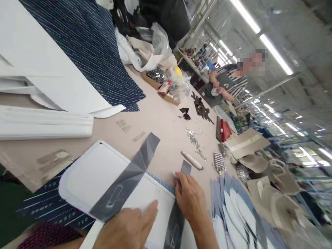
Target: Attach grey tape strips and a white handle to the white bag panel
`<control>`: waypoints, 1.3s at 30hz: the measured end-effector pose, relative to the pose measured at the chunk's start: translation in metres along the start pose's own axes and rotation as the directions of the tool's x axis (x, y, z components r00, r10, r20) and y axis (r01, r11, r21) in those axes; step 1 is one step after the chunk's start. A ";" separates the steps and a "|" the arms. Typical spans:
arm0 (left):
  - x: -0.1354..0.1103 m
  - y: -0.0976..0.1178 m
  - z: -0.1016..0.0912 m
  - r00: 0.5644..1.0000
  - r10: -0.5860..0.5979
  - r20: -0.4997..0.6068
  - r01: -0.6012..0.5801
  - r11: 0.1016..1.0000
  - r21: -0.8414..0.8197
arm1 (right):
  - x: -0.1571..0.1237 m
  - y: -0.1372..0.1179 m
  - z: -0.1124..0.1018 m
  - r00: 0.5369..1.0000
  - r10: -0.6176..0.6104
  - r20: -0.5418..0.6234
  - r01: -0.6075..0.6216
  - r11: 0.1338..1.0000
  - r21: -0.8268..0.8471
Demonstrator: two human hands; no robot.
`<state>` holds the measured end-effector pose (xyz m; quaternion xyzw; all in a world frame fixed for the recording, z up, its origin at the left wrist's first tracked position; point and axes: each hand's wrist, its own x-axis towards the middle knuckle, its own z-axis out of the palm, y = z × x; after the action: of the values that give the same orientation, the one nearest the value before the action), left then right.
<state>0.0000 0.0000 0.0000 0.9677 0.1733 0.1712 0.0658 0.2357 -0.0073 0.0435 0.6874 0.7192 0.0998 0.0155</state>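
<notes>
A white panel with rounded corners lies at the table's near edge, partly over dark blue printed fabric. Across it runs a grey strip with an outlined oval slot; its far end reaches past the panel. My left hand rests on the panel beside this strip, its index finger stretched out. At the panel's right far corner, my right hand has its fingers curled onto a second grey strip. That strip's end shows beyond the fingers; the fingertips are partly hidden.
A pale bone-shaped tool lies beyond my right hand, near scattered small metal pieces. Stacked grey and white pieces are at right. White sheets cover blue fabric at left. Across the table stands a person, holding something small.
</notes>
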 end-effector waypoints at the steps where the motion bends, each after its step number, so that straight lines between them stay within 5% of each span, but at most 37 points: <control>1: 0.001 0.000 0.001 1.000 0.002 -0.003 -0.002 1.000 -0.001 | 0.000 -0.001 0.000 0.997 0.065 0.035 -0.064 0.998 -0.022; 6: 0.002 -0.001 0.002 1.000 -0.020 0.001 0.020 0.999 -0.030 | -0.003 0.002 0.001 0.970 0.223 0.097 -0.213 0.971 -0.107; 12: 0.001 -0.001 -0.002 0.998 -0.033 0.051 0.037 0.996 -0.080 | -0.012 0.015 0.011 0.999 -0.031 -0.011 0.030 0.994 -0.103; 17: 0.002 -0.001 -0.003 0.996 -0.023 0.091 0.030 0.997 -0.076 | -0.007 0.011 0.007 0.998 -0.047 0.028 0.050 0.991 -0.121; 23: 0.002 0.002 -0.007 0.995 -0.038 0.096 0.042 0.998 -0.050 | 0.011 -0.005 -0.002 0.956 0.172 0.238 -0.134 0.976 -0.170; 29: 0.003 0.001 -0.014 0.995 -0.050 0.092 0.057 0.995 -0.076 | 0.016 -0.001 -0.010 0.911 0.344 0.226 -0.353 0.936 -0.001; 32: 0.004 0.000 -0.014 0.994 -0.068 0.087 0.075 0.993 -0.087 | 0.011 -0.002 -0.013 0.875 0.442 0.200 -0.483 0.834 0.266; 35: 0.004 0.000 -0.012 0.993 -0.061 0.106 0.071 0.994 -0.086 | 0.004 -0.019 -0.013 0.854 0.452 0.258 -0.501 0.581 0.642; 37: 0.004 0.001 -0.012 0.990 -0.051 0.129 0.062 0.995 -0.082 | 0.000 -0.036 -0.014 0.865 0.397 0.308 -0.478 0.463 0.747; 39: 0.004 0.001 -0.013 0.987 -0.045 0.151 0.059 0.994 -0.089 | -0.001 -0.052 -0.015 0.873 0.369 0.320 -0.471 0.460 0.753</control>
<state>-0.0005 0.0016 0.0132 0.9687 0.1850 0.1047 0.1281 0.1824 -0.0122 0.0494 0.7758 0.4887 -0.2784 -0.2859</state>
